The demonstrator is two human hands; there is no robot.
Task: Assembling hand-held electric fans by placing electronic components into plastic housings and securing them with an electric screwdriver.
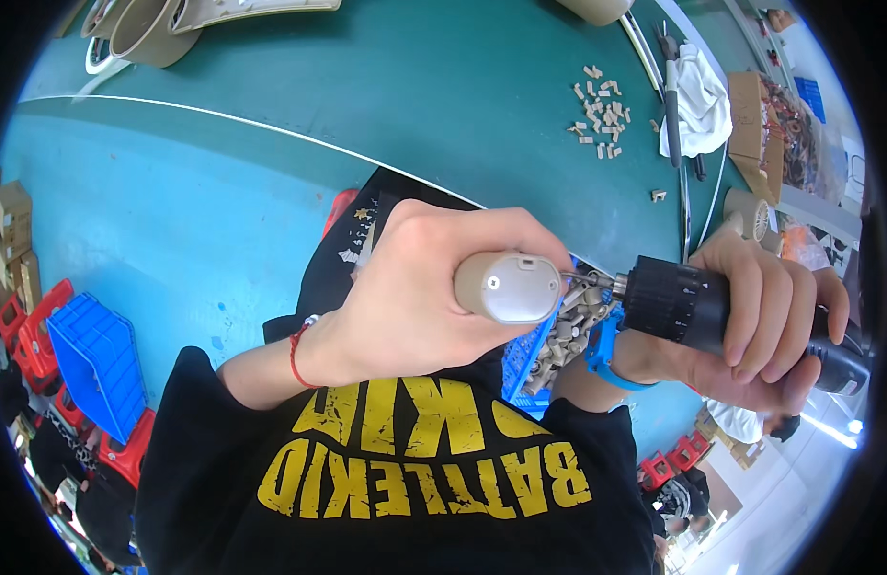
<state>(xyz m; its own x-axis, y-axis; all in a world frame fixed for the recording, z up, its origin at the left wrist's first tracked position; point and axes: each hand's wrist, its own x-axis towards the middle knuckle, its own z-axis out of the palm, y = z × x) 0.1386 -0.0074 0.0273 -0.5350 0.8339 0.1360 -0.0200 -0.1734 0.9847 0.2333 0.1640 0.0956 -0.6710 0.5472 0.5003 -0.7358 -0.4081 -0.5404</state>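
My left hand (396, 297) is closed around a beige plastic housing (520, 287) with a rounded, oval end that faces up. A small slot and a pale square mark show on that end. On the other side, my right hand (764, 316) grips a black cordless screwdriver (678, 299), held almost level. Its metal bit (597, 280) points left at the housing's right side. Whether the tip touches the housing or a screw, I cannot tell. Below the bit, a blue basket (525, 369) holds many small beige parts (568, 335).
Small beige clips (602, 115) lie scattered on the green table (415, 77), near pliers (671, 105) and a white cloth (700, 101). Larger beige housings (151, 34) stand at the far left. A cardboard box (750, 129) is at the right. Blue crates (99, 359) and red stools (127, 450) stand on the floor.
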